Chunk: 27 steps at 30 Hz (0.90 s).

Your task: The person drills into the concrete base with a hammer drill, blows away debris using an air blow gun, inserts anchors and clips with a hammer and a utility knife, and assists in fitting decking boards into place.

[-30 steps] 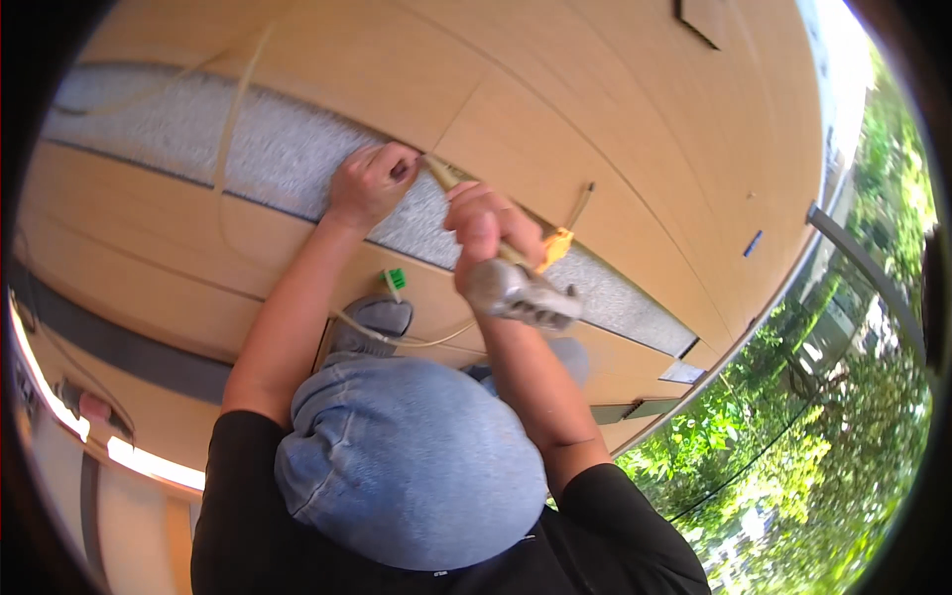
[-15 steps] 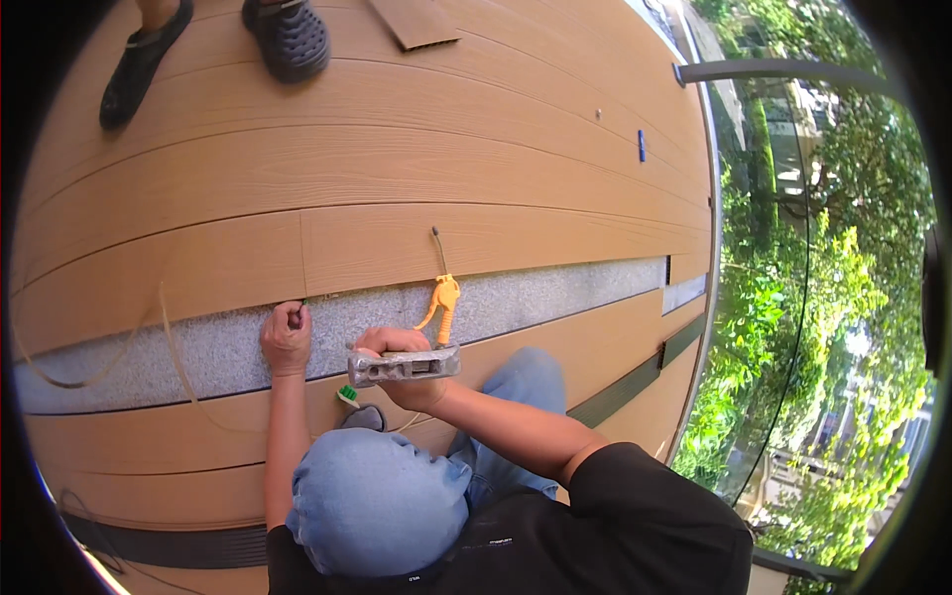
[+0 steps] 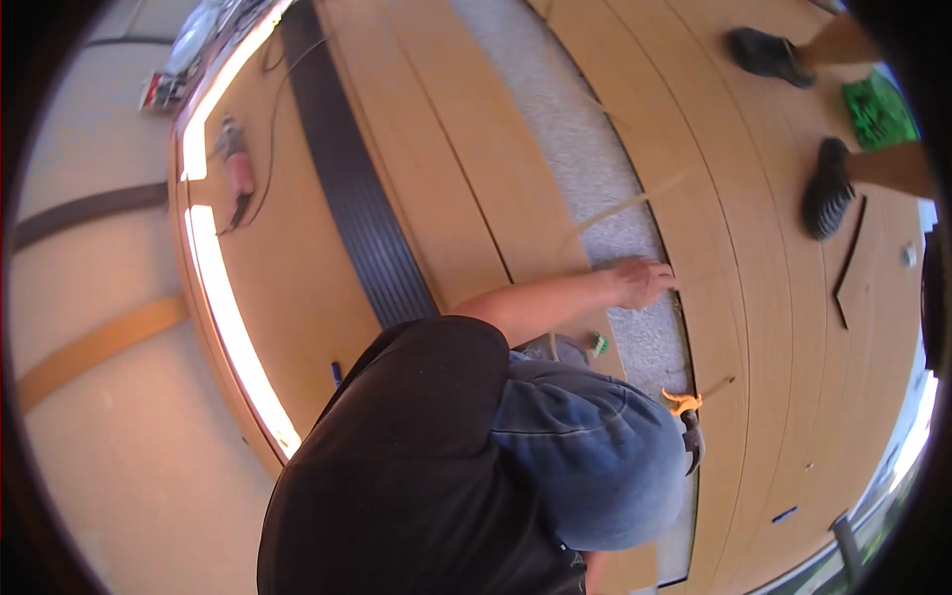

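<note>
My left hand (image 3: 645,283) reaches across the grey speckled strip (image 3: 635,332) to the edge of a tan floorboard (image 3: 709,297). Its fingertips are pinched at that edge; what they hold is too small to make out. Beyond my denim-covered knee (image 3: 605,466) the dark head of a hammer (image 3: 692,441) shows. My right hand is hidden behind the knee. Close to the hammer lies an orange air blow gun (image 3: 682,402), its thin nozzle pointing over the boards. A small brush with green bristles (image 3: 600,344) is beside my grey shoe (image 3: 565,349).
Another person stands at the upper right in black clogs (image 3: 831,188), near a green bag (image 3: 880,111). A red angle grinder (image 3: 238,171) with a cord lies at left, past a dark ribbed board (image 3: 357,188). A pale hose (image 3: 635,205) loops over the strip. Blue markers (image 3: 784,515) lie about.
My view has turned, bringing the grinder and wall side in. The right hand, earlier seen holding the hammer, is now hidden behind my knee. My left hand still pinches at the board edge.
</note>
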### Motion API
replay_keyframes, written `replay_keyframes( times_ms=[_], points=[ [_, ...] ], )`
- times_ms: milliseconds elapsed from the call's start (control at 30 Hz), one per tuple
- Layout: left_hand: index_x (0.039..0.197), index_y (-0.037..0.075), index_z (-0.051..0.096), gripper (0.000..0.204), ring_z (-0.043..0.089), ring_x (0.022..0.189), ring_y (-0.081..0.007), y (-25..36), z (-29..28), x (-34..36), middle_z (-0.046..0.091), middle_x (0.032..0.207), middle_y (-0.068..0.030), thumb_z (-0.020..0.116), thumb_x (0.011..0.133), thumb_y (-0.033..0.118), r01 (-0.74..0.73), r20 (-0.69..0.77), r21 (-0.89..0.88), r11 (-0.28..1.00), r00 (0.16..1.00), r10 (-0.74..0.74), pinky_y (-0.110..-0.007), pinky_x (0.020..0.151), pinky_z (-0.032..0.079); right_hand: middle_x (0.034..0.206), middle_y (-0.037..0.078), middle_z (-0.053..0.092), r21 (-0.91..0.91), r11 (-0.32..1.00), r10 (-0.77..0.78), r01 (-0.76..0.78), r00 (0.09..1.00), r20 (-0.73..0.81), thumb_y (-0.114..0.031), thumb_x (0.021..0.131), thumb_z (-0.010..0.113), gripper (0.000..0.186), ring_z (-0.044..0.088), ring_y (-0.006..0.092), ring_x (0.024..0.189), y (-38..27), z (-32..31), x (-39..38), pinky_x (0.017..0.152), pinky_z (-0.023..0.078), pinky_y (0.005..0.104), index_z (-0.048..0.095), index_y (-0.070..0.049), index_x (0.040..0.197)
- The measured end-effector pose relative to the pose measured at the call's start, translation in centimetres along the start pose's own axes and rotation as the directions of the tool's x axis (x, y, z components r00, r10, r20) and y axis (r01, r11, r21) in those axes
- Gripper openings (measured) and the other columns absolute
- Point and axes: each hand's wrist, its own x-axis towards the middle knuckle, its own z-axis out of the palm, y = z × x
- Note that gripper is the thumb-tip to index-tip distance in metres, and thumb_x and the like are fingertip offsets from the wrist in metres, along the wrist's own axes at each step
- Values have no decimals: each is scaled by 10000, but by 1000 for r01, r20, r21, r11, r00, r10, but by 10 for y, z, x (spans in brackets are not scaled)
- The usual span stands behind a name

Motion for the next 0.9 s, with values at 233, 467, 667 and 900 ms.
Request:
replay_keyframes(
  times_ms=[233, 467, 667, 900],
  points=[
    [1200, 90, 691, 345, 631, 1165, -346, 20, -46, -57, 643, 1280, -118, 625, 867, 151, 220, -55, -37, 975, 974, -222, -464, 1008, 518, 710, -7, 461, 57, 980, -196, 189, 898, 393, -185, 1060, 552, 478, 439, 98, 627, -56, 7, 14, 642, 465, 315, 437, 49, 1461],
    [1038, 81, 715, 140, 674, 942, -342, -18, -92, -30, 724, 994, -126, 676, 927, 157, 113, -369, 58, 992, 925, -84, -457, 845, 542, 898, 155, 640, -536, 729, -145, 425, 862, 486, -258, 1056, 555, 394, 643, 288, 833, 24, 9, 33, 774, 525, 436, 542, -13, 1364],
    [952, 141, 731, 102, 672, 871, -328, -16, -50, 103, 726, 894, -79, 675, 909, 214, -72, -276, 113, 991, 956, 100, -458, 763, 552, 1051, 304, 668, -634, 682, -138, 365, 915, 378, -303, 1073, 536, 406, 660, 486, 993, 24, 16, 32, 853, 515, 510, 539, -33, 1377],
    [905, 223, 743, 81, 679, 723, -258, -27, -31, 122, 680, 744, -12, 732, 826, 208, -143, -420, 320, 937, 865, 275, -409, 658, 566, 863, 293, 663, -625, 591, -234, 509, 850, 472, -278, 1071, 537, 368, 661, 502, 819, 24, 40, 83, 717, 512, 524, 553, -36, 1348]
  ],
)
